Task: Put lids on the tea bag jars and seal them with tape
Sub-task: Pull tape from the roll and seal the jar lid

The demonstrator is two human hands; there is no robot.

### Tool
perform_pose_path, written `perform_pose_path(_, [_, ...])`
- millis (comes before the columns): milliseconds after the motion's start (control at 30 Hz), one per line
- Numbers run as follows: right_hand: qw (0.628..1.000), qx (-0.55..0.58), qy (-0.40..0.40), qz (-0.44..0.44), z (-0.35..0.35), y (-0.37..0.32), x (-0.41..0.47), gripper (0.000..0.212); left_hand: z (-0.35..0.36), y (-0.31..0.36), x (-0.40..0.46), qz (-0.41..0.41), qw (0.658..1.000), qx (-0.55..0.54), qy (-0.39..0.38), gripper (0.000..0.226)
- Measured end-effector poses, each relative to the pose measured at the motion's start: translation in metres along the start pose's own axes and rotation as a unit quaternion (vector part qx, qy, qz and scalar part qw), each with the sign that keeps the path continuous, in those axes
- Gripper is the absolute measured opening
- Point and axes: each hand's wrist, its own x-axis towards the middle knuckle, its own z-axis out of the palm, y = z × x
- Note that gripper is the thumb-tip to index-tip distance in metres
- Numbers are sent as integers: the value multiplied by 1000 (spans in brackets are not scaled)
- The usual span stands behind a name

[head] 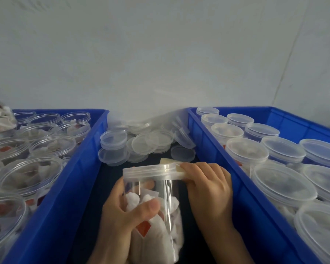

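A clear plastic jar full of white tea bags with red tags is held low in the middle, with a translucent lid on it. My left hand grips the jar's body, thumb across the front. My right hand holds a cream-coloured tape roll against the lid's right edge, fingers curled round it. Most of the roll is hidden behind the lid and my fingers.
A blue crate on the left holds several open jars of tea bags. A blue crate on the right holds several lidded jars. Loose lids lie piled on the dark table between the crates, near the white wall.
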Motion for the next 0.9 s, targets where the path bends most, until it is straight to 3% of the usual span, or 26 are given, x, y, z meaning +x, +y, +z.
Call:
perform_pose_path(67, [1000,20,-2,6,-1,3,2,15,-1,2,4,2,1000,-17,-12,103])
perform_pose_path(133, [999,25,-15,18,-2,6,2,7,-5,4,5,-7,999,-48,-6,94])
perform_pose_path(200, [999,23,-33,35,-2,8,2,16,-7,8,4,-14,999,-37,23,83])
perform_pose_path(300, [999,4,-44,26,-3,5,2,22,-11,2,6,-28,988,39,147,86])
perform_pose_path(367, [998,-2,-56,16,-3,2,1,29,-11,-2,10,-21,971,95,218,102])
perform_pose_path(467, [999,-12,-47,20,-3,1,0,34,-12,-9,9,-12,947,182,264,118])
perform_pose_path(533, [999,-29,-8,15,-6,1,-1,24,-12,-11,9,-11,935,217,279,120])
perform_pose_path(633, [997,-51,50,-3,-10,0,1,22,-10,-11,10,-12,925,242,293,122])
perform_pose_path(767, [997,-57,49,0,-6,1,0,22,-16,-9,8,6,933,209,294,120])
perform_pose_path(900, [998,-51,23,14,1,4,-4,38,-21,1,5,3,977,137,163,83])
